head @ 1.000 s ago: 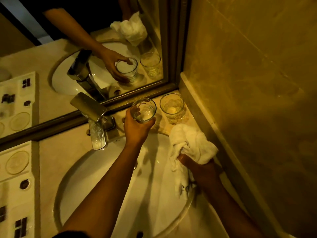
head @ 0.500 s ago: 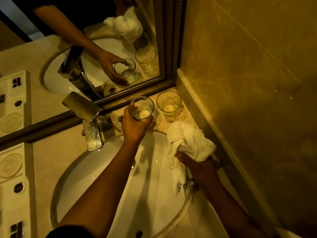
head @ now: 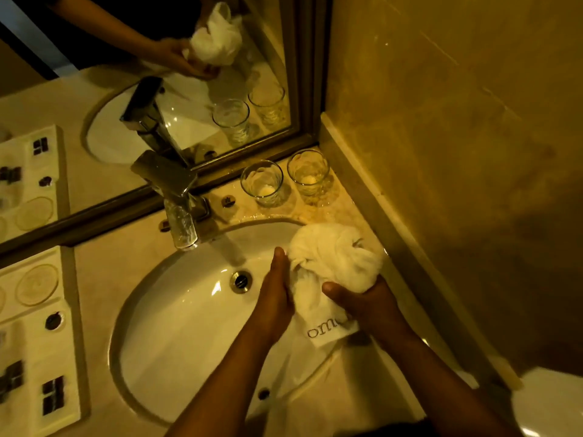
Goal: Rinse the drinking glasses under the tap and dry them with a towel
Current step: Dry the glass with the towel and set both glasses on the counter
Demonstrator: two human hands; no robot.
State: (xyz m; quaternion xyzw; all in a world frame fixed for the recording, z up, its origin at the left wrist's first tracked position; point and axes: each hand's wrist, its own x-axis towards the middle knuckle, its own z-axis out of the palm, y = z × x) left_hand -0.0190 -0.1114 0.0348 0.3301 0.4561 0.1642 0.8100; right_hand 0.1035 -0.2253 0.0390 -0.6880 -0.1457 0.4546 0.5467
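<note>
While both my forearms reach in from the near edge, my hands meet over the right side of the basin (head: 176, 326), a smooth, glossy white oval bowl sunk into a pale, polished stone counter (head: 104, 257). My right hand (head: 367, 305) is clenched from below around the towel (head: 331, 257), a soft, white, crumpled bundle bunched into a rough ball; one flat corner hangs down between my wrists and carries dark printed letters, only partly legible. My left hand (head: 276, 298) lies with fingers straight and pressed together, flat against the left side of that bundle, fingertips pointing away from me. Beyond the hands, a round metal drain (head: 241, 280) sits in the bowl, and a shiny, angular metal tap (head: 176, 200) leans over the back rim. Farther back, on the counter strip by the corner, two clear drinking glasses stand upright and apart: the left glass (head: 262, 182) and the right glass (head: 308, 173), each faceted, neither touched by a hand. Behind them a dark-framed mirror (head: 189, 89) repeats the scene.
</note>
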